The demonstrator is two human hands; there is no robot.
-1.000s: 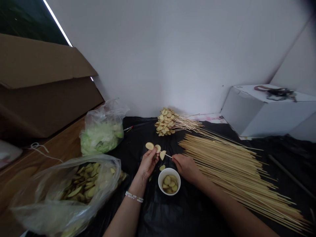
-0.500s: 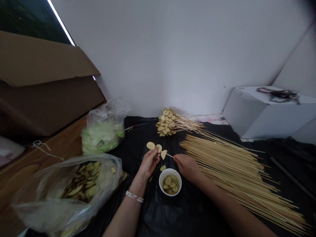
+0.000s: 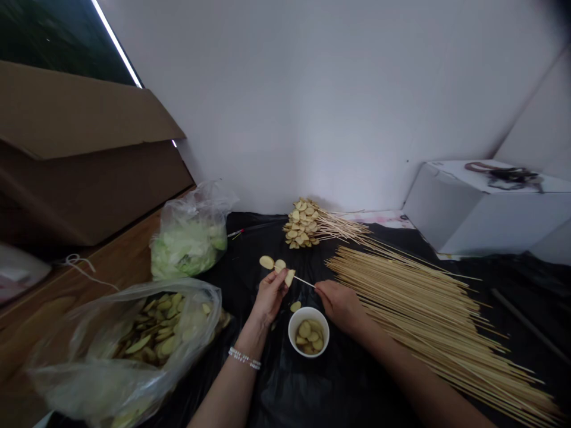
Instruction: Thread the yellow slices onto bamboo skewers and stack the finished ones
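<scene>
My left hand point(image 3: 271, 292) pinches a potato slice point(image 3: 289, 277) that is threaded on a thin wooden skewer point(image 3: 304, 281). Two more round slices point(image 3: 266, 262) sit farther along the stick, toward its far left end. The fingers of my right hand point(image 3: 338, 302) are closed on the skewer's near end. Just below the hands stands a white bowl point(image 3: 291, 330) with potato slices point(image 3: 309, 336) in it. One loose slice point(image 3: 295, 306) lies on the black plastic sheet beside the bowl's rim.
Many bare skewers point(image 3: 414, 303) lie spread at right. Filled potato skewers point(image 3: 302, 223) are piled by the wall. At left are an open plastic bag of potato slices point(image 3: 163, 324), a bag of pale green vegetable point(image 3: 190, 246) and a cardboard box point(image 3: 89, 190).
My left hand has shifted its grip onto the nearest slice, and that slice has turned. The threaded slices have moved slightly left; my right hand keeps its hold on the skewer.
</scene>
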